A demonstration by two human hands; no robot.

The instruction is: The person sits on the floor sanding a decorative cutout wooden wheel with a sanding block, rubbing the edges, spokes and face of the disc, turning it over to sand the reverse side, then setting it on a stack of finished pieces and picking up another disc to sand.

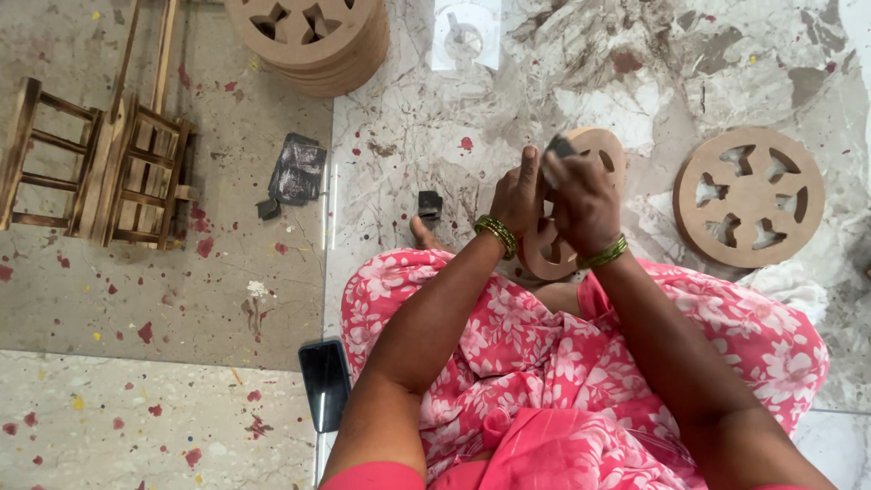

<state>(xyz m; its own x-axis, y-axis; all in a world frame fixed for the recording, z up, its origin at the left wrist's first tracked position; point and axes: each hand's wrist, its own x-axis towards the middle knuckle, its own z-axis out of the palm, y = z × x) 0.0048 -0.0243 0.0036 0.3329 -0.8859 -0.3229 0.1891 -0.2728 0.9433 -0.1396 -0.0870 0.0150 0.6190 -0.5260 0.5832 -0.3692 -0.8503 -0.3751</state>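
Both hands, left hand (519, 195) and right hand (581, 204), are gripping a dark scrap (559, 145) over a wooden disc (552, 254).

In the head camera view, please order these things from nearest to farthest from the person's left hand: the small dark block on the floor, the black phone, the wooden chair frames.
Measured from the left hand:
1. The small dark block, on the floor just to its left.
2. The black phone, lower left, beside the pink dress.
3. The wooden chair frames, far left on the floor.
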